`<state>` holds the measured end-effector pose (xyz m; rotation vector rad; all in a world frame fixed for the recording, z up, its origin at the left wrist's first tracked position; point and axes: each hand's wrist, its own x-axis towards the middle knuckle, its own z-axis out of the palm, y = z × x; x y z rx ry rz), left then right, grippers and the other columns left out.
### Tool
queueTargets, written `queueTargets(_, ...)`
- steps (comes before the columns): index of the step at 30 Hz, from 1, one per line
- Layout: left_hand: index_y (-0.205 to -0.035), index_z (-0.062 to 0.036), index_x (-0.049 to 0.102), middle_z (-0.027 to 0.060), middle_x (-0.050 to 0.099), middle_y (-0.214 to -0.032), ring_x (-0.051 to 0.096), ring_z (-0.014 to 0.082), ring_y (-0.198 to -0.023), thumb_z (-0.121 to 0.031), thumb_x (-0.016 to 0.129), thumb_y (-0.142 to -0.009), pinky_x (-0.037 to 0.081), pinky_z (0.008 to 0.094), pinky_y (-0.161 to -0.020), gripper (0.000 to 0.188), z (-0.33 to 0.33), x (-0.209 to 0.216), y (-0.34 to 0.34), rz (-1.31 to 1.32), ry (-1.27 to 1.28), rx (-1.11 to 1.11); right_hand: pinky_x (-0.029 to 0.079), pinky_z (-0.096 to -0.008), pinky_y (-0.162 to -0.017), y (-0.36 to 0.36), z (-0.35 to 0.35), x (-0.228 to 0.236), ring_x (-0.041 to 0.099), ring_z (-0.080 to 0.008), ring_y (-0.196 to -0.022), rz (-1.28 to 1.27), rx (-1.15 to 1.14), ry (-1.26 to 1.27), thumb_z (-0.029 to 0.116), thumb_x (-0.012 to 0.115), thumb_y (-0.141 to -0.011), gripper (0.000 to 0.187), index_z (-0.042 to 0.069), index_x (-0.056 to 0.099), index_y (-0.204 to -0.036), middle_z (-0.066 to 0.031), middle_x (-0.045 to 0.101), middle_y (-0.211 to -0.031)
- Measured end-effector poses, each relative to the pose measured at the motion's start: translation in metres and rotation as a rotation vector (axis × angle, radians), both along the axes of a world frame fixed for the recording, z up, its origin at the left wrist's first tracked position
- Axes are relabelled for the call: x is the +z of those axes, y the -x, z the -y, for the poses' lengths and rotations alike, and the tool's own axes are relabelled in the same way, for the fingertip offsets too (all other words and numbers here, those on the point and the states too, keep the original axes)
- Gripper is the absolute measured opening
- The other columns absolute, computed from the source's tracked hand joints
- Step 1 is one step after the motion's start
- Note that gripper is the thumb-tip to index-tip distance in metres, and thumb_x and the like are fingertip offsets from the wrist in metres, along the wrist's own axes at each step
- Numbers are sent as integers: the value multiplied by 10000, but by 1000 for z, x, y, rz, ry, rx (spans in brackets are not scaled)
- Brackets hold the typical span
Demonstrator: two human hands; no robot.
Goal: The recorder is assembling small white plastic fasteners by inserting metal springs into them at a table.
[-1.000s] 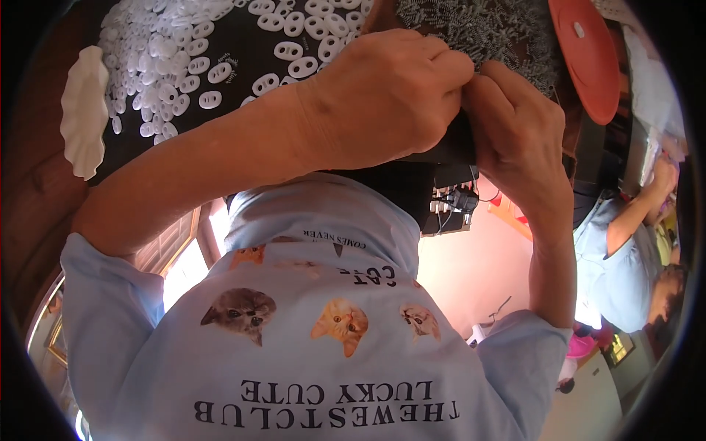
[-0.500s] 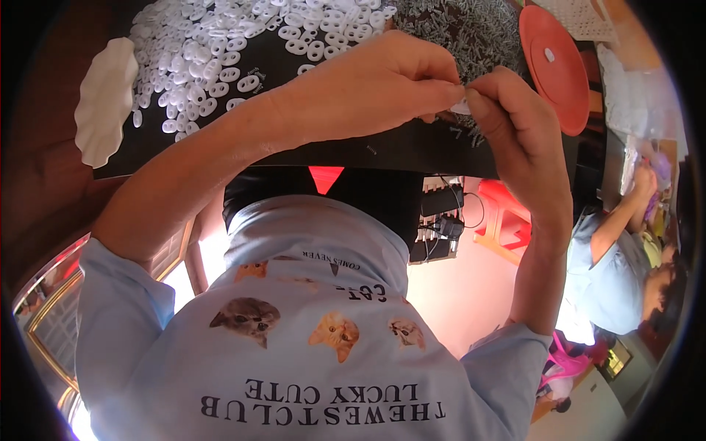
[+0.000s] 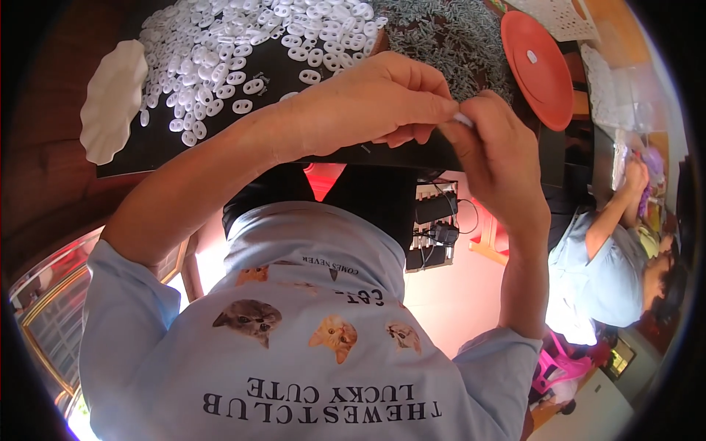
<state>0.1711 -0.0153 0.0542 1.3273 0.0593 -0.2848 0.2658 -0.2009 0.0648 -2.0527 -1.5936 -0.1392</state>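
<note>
A small white oval plastic piece (image 3: 463, 119) shows between my two hands, above the table's near edge. My left hand (image 3: 412, 103) pinches at its left end with thumb and finger, the other fingers curled beneath. Wrapped round its other end, my right hand (image 3: 504, 151) hides most of it. Whether a screw is in the piece cannot be made out. Many loose white oval pieces with two holes (image 3: 213, 62) are spread beyond my left forearm. Past my fingers lies a heap of small grey screws (image 3: 448, 37).
A red plate (image 3: 551, 99) at the right holds one white piece (image 3: 532, 56). A white wavy-edged dish (image 3: 110, 103) lies at the table's left. A white perforated basket (image 3: 562, 18) is at the far right. Another person (image 3: 603, 264) works at the right, near black boxes with cables (image 3: 441, 220).
Both hands have come slightly down and left, toward the table's near edge, still together round the white piece. My right fingers have curled further over it. The view has shifted a little.
</note>
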Motion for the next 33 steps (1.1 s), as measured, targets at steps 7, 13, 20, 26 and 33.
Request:
queueTargets(7, -889, 4, 597, -20, 541, -729, 505, 54, -647, -118, 556, -968, 405, 215, -565, 151, 8, -5, 31, 407, -402, 40, 431, -273, -678, -102, 43, 9, 490, -105, -721, -236, -483, 77, 214, 533, -984, 280, -50, 613, -1029, -49, 581, -769)
queueTargets(13, -814, -14, 600, 86, 554, -715, 524, 203, -575, -105, 632, -879, 401, 301, -511, 117, 6, -17, 74, 473, -635, 59, 469, -345, -824, -109, 32, -3, 646, -251, -866, -129, -453, 103, 237, 535, -967, 305, -39, 631, -1058, -202, 663, -923)
queueTargets(20, -795, -51, 555, 88, 517, -752, 564, 304, -634, -164, 648, -844, 447, 394, -536, 155, 15, -39, 71, 636, -833, 121, 485, -352, -681, -17, -71, 0, 620, -292, -758, -210, 80, 118, 123, 617, -905, 196, 20, 606, -1071, -137, 616, -918)
queueTargets(26, -812, -32, 566, 116, 537, -832, 585, 312, -732, -158, 638, -844, 487, 413, -611, 149, -6, -50, 67, 624, -909, 287, 477, -390, -673, -3, -111, -6, 601, -318, -767, -110, 144, 161, 123, 616, -894, 165, 55, 615, -1044, -117, 579, -907)
queueTargets(33, -672, -34, 510, 82, 482, -779, 534, 269, -681, -77, 719, -702, 449, 379, -568, 215, -14, -54, 93, 935, -804, 477, 475, -389, -644, 7, -118, -11, 600, -317, -761, -60, 210, 183, 127, 640, -876, 155, 73, 620, -1020, -103, 571, -910)
